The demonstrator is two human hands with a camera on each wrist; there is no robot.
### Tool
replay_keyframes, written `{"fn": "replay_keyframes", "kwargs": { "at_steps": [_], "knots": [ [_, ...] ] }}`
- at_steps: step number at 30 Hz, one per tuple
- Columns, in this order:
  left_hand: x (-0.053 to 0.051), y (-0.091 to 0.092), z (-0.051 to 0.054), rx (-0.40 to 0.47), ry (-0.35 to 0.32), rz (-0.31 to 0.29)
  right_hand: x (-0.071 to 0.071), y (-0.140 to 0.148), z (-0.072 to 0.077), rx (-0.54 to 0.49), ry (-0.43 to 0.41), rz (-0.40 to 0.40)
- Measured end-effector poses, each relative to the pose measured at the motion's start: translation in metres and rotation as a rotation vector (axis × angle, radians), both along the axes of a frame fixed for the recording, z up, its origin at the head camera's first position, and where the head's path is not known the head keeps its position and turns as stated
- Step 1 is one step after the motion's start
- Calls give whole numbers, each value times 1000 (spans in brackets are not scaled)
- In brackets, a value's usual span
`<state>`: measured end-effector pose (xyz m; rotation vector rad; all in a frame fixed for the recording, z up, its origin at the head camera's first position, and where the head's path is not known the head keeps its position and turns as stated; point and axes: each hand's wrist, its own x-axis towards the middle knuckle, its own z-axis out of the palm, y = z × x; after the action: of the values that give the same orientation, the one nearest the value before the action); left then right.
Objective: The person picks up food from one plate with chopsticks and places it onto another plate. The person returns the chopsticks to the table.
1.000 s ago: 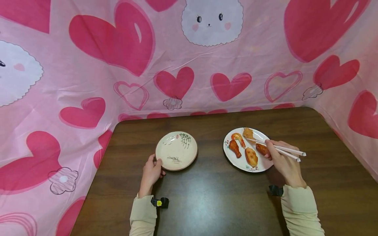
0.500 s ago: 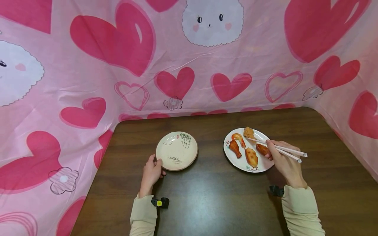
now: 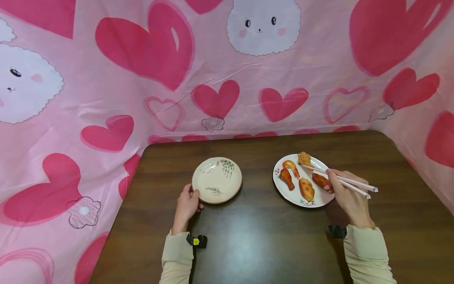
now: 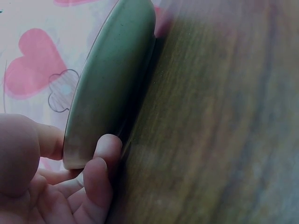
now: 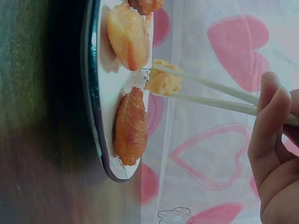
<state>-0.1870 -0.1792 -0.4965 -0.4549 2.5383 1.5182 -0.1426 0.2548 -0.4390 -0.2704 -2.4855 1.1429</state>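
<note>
My left hand [image 3: 188,203] pinches the near-left rim of a cream dish [image 3: 214,183] with painted plants, thumb on top and fingers beneath. In the left wrist view, the dish's outer wall [image 4: 110,79] shows between thumb and fingers. My right hand [image 3: 349,197] holds white chopsticks [image 3: 354,183]. In the right wrist view, their tips lie on either side of a golden fried chicken piece [image 5: 164,79], at the far rim of a white, dark-edged plate [image 3: 292,198]. Whether that piece still touches the plate, I cannot tell.
Also on the white plate lie a shrimp [image 3: 291,167], a drumstick [image 3: 287,179], a pale brown wing [image 3: 306,189] and a redder wing [image 3: 320,180] by the right fingers. The brown table [image 3: 255,236] meets a pink heart-patterned cloth [image 3: 244,106] behind and at the sides.
The head view has turned slightly left, so everything appears shifted right. The fried piece at the chopstick tips has tilted and sits slightly higher against the plate's far rim. The left hand keeps its grip.
</note>
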Motion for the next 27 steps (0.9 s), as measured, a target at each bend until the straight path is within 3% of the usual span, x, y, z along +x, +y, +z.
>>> {"fn": "replay_keyframes", "kwargs": {
  "at_steps": [8,13,27],
  "knots": [
    [-2,2,3,13,10,-10,6,0,2,-44,-46,-47],
    [-2,1,2,11,14,-8,8,-7,3,-101,17,-41],
    [1,0,-1,9,10,-9,5,-39,11,-115,172,-1]
  ]
}}
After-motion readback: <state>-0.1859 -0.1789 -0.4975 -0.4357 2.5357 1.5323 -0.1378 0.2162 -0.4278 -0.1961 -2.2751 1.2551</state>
